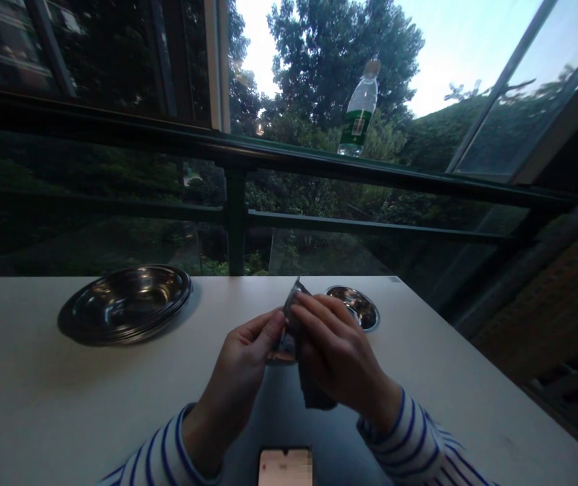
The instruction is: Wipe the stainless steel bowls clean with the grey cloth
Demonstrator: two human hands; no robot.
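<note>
Above the table, my left hand pinches the edge of a small shiny metal dish, which is tipped nearly on its side. My right hand is closed round a dark grey cloth and presses it against the dish's upper part. The cloth's lower end hangs below my right palm. Fingers and cloth hide much of the dish, so its full shape cannot be made out. Just behind my right hand lies another small metal dish, partly covered from view by the fingers.
A stack of larger metal bowls stands on the white table at left. A phone lies at the near edge. Beyond the table runs a dark railing, with a green-labelled plastic bottle on it.
</note>
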